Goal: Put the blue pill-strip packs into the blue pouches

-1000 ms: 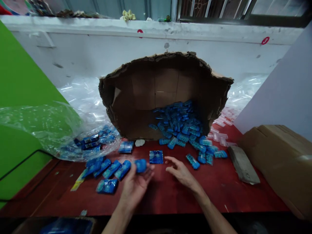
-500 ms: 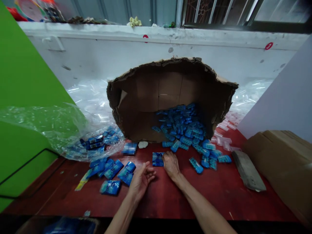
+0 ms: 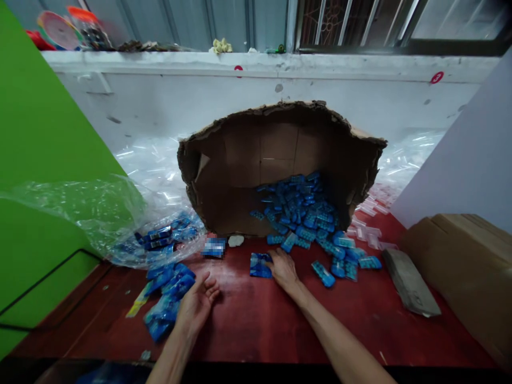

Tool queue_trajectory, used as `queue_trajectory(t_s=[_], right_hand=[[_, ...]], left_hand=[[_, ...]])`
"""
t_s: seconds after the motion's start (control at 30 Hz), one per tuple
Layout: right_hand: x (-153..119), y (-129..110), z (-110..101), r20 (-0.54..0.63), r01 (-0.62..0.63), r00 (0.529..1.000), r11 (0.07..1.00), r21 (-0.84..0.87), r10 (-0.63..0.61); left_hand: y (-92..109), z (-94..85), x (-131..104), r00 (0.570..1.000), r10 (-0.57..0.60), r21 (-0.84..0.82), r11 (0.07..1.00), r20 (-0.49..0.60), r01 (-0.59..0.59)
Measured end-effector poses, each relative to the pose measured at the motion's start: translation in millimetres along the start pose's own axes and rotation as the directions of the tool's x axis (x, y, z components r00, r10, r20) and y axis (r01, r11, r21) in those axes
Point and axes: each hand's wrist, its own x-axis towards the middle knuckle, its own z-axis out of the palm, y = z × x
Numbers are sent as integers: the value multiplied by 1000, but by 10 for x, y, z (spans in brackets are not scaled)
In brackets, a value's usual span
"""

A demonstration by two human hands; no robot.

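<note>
My left hand (image 3: 200, 298) is open, its palm turned inward and its fingers loosely curled with nothing in them. Its back edge lies against a heap of blue plastic packets (image 3: 162, 314) on the red table. My right hand (image 3: 283, 268) has its fingers on the right edge of a flat blue packet (image 3: 260, 265) lying at the table's middle; the thumb is partly hidden. Beyond it, a pile of blue blister-like packs (image 3: 304, 205) spills out of a torn cardboard box (image 3: 240, 208) lying on its side. One loose pack (image 3: 323, 274) rests to the right of this hand.
Clear plastic bags (image 3: 132, 213) with more blue packets stand at the left, near a black wire frame (image 3: 52, 288). On the right are a grey flat stack (image 3: 412, 282), a brown carton (image 3: 460, 277) and small clear plastic pieces (image 3: 370, 232). A green panel (image 3: 48, 133) bounds the left side.
My left hand has moved left, and the nearby blue packets have been pushed left into a closer heap. My right hand stays at the flat blue packet, its fingers slightly less curled.
</note>
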Motion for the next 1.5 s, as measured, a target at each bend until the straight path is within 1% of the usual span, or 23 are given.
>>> queue_trajectory(t_s=[0.07,0.13,0.2,0.27,0.37,0.47,0.53,0.57,0.6,0.67,0.7,0.73,0.77,0.83,0.93,1.13,1.23,1.37,1.43,1.5], right_hand=[[-3,3,-3,1,-1,1000,1000,13,1],[-16,6,0,-8,-10,1000,1000,22,10],[-35,15,1,-23,-14,1000,999,35,15],[-60,30,-11,-38,-7,999,998,56,9],[-118,38,-71,-55,22,998,994,105,-17],[-211,10,-164,-65,76,996,986,152,-67],[-273,-10,-205,-86,131,990,959,252,-112],[-295,-14,-209,-100,144,988,926,348,-116],[-308,-11,-202,-101,127,991,870,477,-89],[-308,11,-155,-42,19,999,696,717,16],[-298,27,-122,11,-47,998,619,784,62],[-285,43,-90,60,-101,994,564,819,91],[-273,57,-63,92,-135,990,537,833,106],[-259,71,-33,105,-150,988,538,829,114],[-278,52,-47,95,-163,984,556,815,148],[-350,-14,-84,25,-170,975,671,722,221],[-368,-29,-77,-9,-171,970,713,680,242],[-381,-41,-68,-35,-162,969,733,661,245],[-381,-28,-69,-41,-148,971,730,667,235],[-378,3,-79,-44,-132,975,722,679,220]], left_hand=[[-147,145,-90,999,-4,74,997,53,0],[-338,335,-177,991,-63,154,987,118,45],[-516,520,-229,988,-73,238,970,138,38],[-637,662,-236,988,-68,276,961,138,27],[-692,782,-200,990,-54,309,951,134,10],[-660,828,-172,989,-28,343,939,143,-23],[-643,838,-168,989,-7,361,931,150,-49],[-642,838,-169,988,3,370,927,155,-61],[-646,836,-170,987,11,380,922,161,-72],[-668,828,-168,982,11,401,912,187,-87],[-682,824,-165,979,8,412,906,204,-94],[-695,820,-159,976,7,423,900,219,-101],[-706,817,-152,973,10,435,894,229,-111],[-722,815,-135,971,26,459,878,237,-135],[-738,819,-108,967,38,485,860,254,-161],[-778,829,-46,950,40,498,844,309,-197],[-771,847,-14,946,41,506,836,323,-210],[-736,902,-13,945,13,502,845,327,-185],[-717,922,-44,942,-26,492,857,334,-151],[-698,923,-90,930,-79,481,870,358,-111]])
